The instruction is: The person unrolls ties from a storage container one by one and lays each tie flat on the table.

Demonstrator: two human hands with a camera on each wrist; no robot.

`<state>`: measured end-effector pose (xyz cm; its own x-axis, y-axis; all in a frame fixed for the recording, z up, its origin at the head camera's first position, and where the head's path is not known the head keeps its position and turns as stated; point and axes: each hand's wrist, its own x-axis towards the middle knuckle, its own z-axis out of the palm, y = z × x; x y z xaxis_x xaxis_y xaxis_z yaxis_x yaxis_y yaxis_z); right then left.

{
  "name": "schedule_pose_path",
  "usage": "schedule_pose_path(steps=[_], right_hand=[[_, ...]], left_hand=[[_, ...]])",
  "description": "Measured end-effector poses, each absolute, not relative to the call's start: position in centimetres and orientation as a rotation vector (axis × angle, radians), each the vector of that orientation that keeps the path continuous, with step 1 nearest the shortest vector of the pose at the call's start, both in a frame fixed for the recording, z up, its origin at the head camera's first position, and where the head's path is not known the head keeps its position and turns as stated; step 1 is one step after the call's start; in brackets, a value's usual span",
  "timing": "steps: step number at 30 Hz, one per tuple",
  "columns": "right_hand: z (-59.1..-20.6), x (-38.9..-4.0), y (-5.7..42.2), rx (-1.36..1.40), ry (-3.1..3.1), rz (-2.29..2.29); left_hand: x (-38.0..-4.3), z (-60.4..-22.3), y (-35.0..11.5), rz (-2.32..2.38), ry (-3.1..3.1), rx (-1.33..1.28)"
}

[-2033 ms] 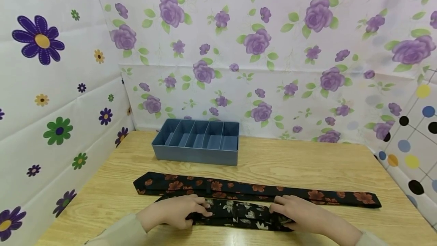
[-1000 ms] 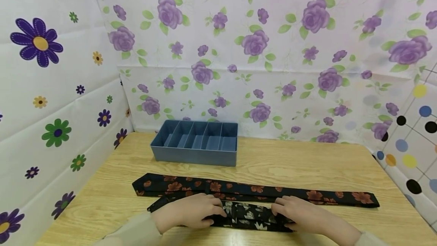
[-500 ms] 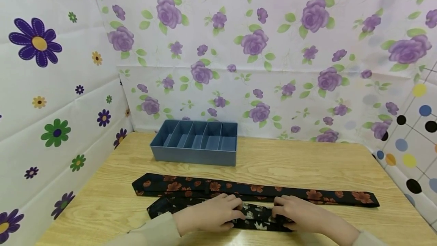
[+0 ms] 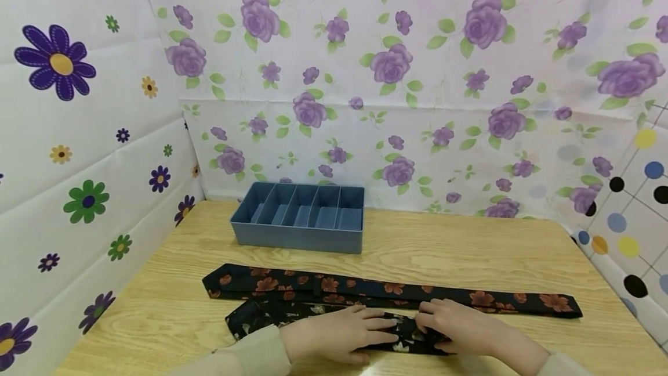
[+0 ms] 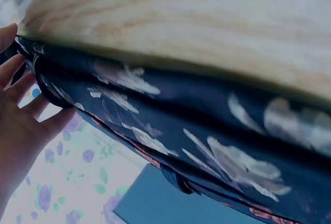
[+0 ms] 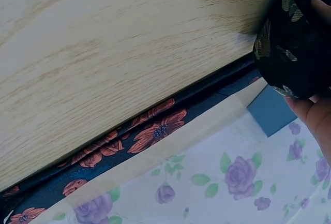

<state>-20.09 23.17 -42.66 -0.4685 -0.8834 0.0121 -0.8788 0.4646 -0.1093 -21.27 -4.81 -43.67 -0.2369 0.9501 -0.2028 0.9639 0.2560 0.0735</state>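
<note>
A black necktie with white flowers (image 4: 256, 313) lies along the table's front, its right part folded back over itself. My left hand (image 4: 347, 334) rests across its middle with fingers stretched out; in the left wrist view the fingers spread over the tie's width. At the folded right end, my right hand (image 4: 459, 325) grips the fabric with bent fingers and thumb; the right wrist view shows the rounded fold (image 6: 287, 43) between them. Just behind lies a second necktie, dark with rust-red flowers (image 4: 394, 289), stretched out almost full width, touched by neither hand.
A blue-grey tray with several narrow compartments (image 4: 297, 237) stands at the back left of the wooden table (image 4: 459, 248). Flower-printed sheets (image 4: 323, 149) hang behind and at the left, and a dotted one (image 4: 634, 248) at the right.
My left hand has slid rightward along the white-flowered tie, and its fingers have straightened, uncovering the tie's left end. My right hand stays at the folded end.
</note>
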Motion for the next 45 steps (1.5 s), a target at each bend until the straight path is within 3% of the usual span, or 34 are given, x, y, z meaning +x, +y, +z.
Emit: schedule_pose_path(steps=[11,19,45], right_hand=[[-42.8,-20.1,23.4,-1.551,2.665,-0.187],[-43.3,-20.1,24.3,-1.682,2.675,-0.161],[-42.1,-19.8,25.0,-1.328,2.647,-0.233]], left_hand=[[-21.1,-43.7,-4.6,-0.121,2.315,1.759],[-21.0,-43.9,-4.6,-0.109,2.320,1.772],[-21.5,-44.1,-4.7,-0.012,2.326,1.770]])
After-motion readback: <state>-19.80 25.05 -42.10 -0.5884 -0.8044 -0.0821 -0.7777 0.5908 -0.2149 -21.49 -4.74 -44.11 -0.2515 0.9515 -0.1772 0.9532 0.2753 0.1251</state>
